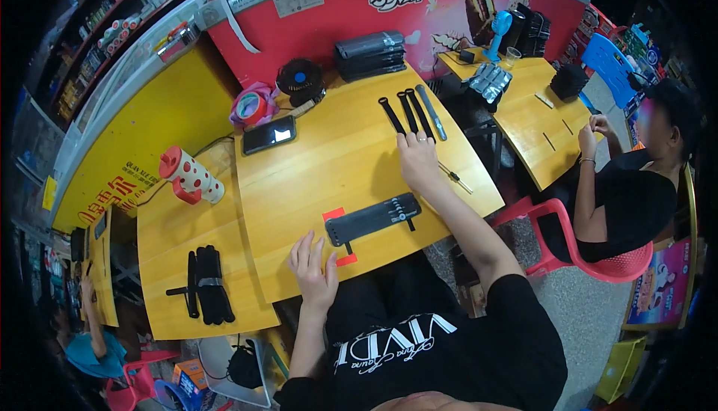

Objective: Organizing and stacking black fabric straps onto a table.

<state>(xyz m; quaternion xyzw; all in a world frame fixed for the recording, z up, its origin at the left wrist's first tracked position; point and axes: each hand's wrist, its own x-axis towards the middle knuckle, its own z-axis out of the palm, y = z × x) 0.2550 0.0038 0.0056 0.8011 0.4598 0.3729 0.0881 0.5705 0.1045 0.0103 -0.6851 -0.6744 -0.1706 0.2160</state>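
1. On the yellow table point(321, 179), the right hand point(417, 158) lies flat with fingers spread, its fingertips touching the row of black tools point(410, 114)
2. Near the table's front edge, the left hand point(314, 269) rests open, holding nothing
3. Between both hands lies the black tool pouch point(372, 219), flat, on orange tape marks point(334, 214)

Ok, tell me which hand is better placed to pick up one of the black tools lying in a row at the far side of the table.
Right. The right hand is stretched out with its fingertips at the row of black tools, while the left hand rests at the table's near edge, beside the black pouch.
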